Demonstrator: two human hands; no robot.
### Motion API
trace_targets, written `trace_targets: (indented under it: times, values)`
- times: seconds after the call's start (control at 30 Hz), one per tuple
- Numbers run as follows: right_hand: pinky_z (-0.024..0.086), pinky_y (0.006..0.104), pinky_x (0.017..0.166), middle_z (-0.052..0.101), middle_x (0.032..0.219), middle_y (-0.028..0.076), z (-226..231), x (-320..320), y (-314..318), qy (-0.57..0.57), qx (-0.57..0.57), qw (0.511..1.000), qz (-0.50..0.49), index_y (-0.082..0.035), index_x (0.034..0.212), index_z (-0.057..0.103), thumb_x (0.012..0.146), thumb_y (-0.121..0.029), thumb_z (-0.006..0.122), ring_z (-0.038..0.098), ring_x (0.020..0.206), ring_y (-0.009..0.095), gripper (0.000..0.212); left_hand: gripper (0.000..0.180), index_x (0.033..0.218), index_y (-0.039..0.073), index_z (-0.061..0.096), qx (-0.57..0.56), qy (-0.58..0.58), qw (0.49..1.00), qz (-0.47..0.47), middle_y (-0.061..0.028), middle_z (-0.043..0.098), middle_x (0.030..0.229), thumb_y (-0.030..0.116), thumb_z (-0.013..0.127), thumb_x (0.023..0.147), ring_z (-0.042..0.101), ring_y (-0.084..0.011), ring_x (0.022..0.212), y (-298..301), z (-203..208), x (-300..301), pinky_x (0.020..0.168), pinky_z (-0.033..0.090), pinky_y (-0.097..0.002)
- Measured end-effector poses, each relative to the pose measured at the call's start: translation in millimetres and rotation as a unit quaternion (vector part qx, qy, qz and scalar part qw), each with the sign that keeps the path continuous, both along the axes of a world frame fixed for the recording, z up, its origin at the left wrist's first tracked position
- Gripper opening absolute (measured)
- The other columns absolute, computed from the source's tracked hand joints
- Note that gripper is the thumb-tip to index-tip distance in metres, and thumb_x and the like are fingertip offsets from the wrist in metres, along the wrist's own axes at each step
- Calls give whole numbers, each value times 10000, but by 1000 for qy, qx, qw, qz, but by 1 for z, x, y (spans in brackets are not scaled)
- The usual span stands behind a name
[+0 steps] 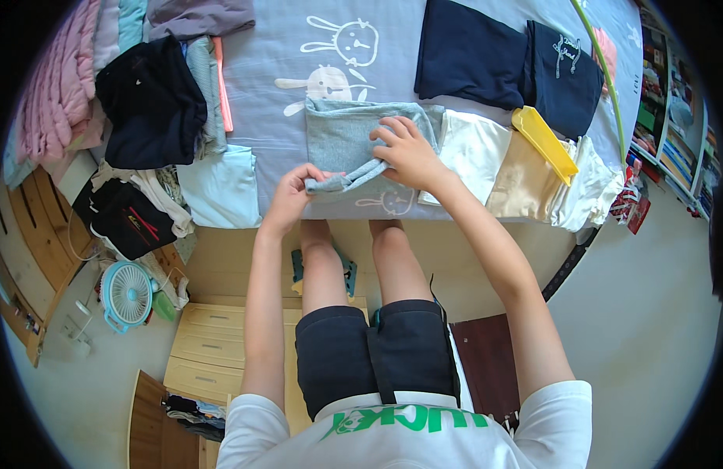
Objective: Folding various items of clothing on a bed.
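A light grey garment lies spread near the front edge of the bed, its near edge turned up into a narrow, bunched fold. My left hand pinches the left end of that fold between thumb and fingers. Over the garment's right part, my right hand curls its fingers down, closed on the cloth at the fold's other end; the fingertips press into the fabric. Just right of it, partly under the grey cloth's edge, is a folded white garment. A beige folded garment follows beside that.
A yellow plastic piece rests on the clothes at right, near a crumpled white cloth. Navy garments lie behind. At left are a black garment, a pale blue one and a pink quilt. A fan stands lower left.
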State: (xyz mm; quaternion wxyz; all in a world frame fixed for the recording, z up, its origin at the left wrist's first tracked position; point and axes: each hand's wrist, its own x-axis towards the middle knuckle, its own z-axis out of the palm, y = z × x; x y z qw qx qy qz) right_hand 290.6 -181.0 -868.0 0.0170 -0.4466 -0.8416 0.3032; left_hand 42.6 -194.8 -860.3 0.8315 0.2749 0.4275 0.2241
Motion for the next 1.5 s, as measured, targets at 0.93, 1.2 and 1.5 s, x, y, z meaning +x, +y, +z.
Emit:
trace_targets:
  times: [0.93, 1.2, 1.5]
  values:
    - [386, 349, 715, 565, 889, 73, -29, 27, 36, -97, -140, 964, -206, -74, 902, 531, 647, -207, 685, 506, 897, 263, 326, 480, 1110, -24, 467, -149, 136, 978, 57, -88, 562, 1029, 114, 686, 706, 546, -164, 916, 21, -50, 17, 787, 440, -281]
    - [369, 359, 751, 554, 931, 53, -28, 4, 45, 56, 134, 944, -297, -93, 938, 535, 651, -68, 609, 507, 891, 233, 297, 479, 1161, -18, 403, -238, 39, 944, 225, -119, 506, 1111, 48, 623, 740, 517, -219, 1000, -28, -71, 9, 867, 440, -342]
    - [407, 407, 522, 534, 603, 108, -12, -14, -55, 149, -30, 921, -359, -59, 616, 518, 661, -23, 485, 535, 585, 304, 67, 450, 1135, -5, 444, -267, 17, 922, 279, -104, 523, 1099, 212, 608, 776, 509, -217, 1013, -26, -79, 13, 899, 401, -341]
